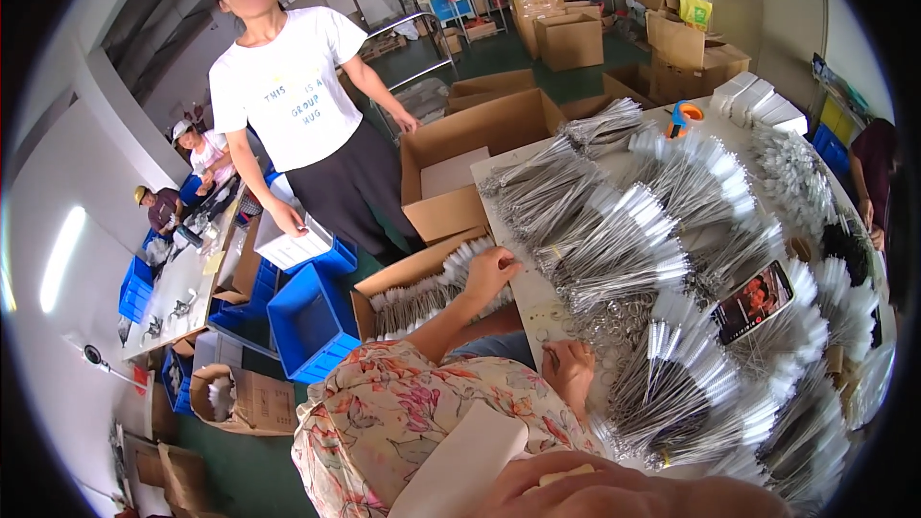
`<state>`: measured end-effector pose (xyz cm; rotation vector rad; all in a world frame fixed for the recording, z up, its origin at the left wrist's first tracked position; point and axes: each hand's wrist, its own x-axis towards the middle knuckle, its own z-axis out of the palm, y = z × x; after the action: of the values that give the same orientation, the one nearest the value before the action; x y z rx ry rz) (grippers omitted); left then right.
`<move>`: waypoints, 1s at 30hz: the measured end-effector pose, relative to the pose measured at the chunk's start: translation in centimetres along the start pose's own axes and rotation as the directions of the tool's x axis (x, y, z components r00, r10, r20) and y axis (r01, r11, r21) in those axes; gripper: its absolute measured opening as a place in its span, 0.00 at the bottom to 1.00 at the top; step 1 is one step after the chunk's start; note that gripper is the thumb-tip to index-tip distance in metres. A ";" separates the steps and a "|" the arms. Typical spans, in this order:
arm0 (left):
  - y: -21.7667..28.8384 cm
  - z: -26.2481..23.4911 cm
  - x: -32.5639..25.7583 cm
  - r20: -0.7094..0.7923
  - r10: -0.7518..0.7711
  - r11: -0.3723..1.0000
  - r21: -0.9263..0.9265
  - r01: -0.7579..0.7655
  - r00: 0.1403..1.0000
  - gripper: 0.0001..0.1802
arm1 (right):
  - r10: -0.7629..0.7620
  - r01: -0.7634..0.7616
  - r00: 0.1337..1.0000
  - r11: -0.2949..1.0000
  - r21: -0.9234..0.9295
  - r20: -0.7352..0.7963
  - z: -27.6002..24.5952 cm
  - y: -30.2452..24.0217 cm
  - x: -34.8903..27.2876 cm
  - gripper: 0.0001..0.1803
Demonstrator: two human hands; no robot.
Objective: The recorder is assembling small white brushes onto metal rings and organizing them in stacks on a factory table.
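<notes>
My left hand (491,273) is at the table's edge above an open carton of wire-handled brushes (422,305). Its fingers are curled; whatever they may hold is hidden. Lower along the same edge, my right hand (572,370) rests with bent fingers close together, and I cannot make out anything in it. Beside both hands, bundles of thin wire brushes with white bristle tips (614,249) cover much of the table (532,302). Small wire rings (614,326) lie among the handles near my right hand. A lit phone (755,302) leans on the bundles.
A roll of orange tape in a blue holder (684,119) stands at the far table edge. Large cartons (484,139) and a blue crate (312,321) stand beyond and left of the table. A person in a white T-shirt (293,86) stands close by; others sit farther off.
</notes>
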<state>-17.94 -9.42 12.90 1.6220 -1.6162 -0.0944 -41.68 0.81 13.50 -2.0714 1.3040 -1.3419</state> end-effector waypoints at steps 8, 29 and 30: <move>0.0 1.6 3.3 0.030 -0.053 0.997 -0.060 0.054 0.998 0.11 | -0.002 0.003 0.999 1.000 -0.031 0.035 0.2 -0.1 -0.3 0.07; 0.5 4.3 4.0 -0.152 0.060 0.976 -0.199 -0.090 0.987 0.11 | -0.139 0.133 0.990 0.979 -0.155 -0.028 0.4 -1.5 -0.6 0.05; 0.5 4.4 4.2 -0.167 0.074 0.975 -0.194 -0.106 0.983 0.11 | -0.146 0.139 0.989 0.979 -0.149 -0.037 0.4 -1.5 -0.6 0.05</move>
<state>-20.19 -15.10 12.32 1.3639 -1.5037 -0.0774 -40.65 1.99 13.98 -2.2830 1.3314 -1.4011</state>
